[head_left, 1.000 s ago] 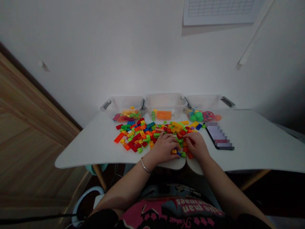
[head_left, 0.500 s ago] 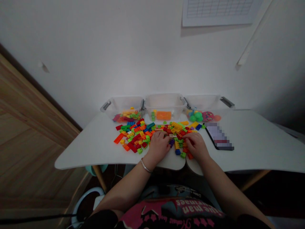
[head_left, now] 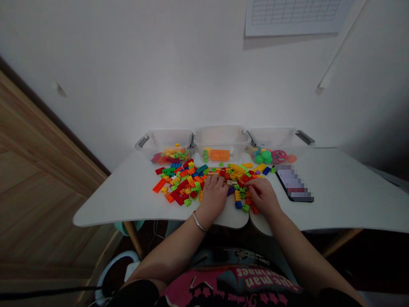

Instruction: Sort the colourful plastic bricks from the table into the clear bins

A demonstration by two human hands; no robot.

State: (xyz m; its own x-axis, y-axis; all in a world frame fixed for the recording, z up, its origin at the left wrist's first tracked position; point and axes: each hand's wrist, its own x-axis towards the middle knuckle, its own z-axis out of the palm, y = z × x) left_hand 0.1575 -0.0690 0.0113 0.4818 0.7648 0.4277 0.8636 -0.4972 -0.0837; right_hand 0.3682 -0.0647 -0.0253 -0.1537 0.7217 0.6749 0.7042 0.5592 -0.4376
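A pile of colourful plastic building bricks [head_left: 183, 185] lies spread over the white table [head_left: 121, 200]. My left hand [head_left: 214, 197] rests palm down over the middle of the pile, fingers bent and slightly apart, their tips among the bricks. Just right of it lie a purple brick [head_left: 230, 190] and a small white brick [head_left: 231, 182]. My right hand [head_left: 264, 197] is at the pile's right edge, its fingers curled inward and closed near orange bricks; whatever they may hold is hidden. Between my hands stand a yellow brick [head_left: 237, 195] and a blue brick [head_left: 238, 205].
Behind the pile, three clear bins line the wall: the left bin [head_left: 169, 138] with colourful pieces, the middle bin [head_left: 222, 136] with orange and green pieces, the right bin [head_left: 276, 135] with balls. A phone [head_left: 294, 183] lies on the right. The tabletop has a front notch [head_left: 249, 221].
My left hand has shifted slightly left and turned more palm down, its fingers drawing away from the purple brick. My right hand has stayed in place.
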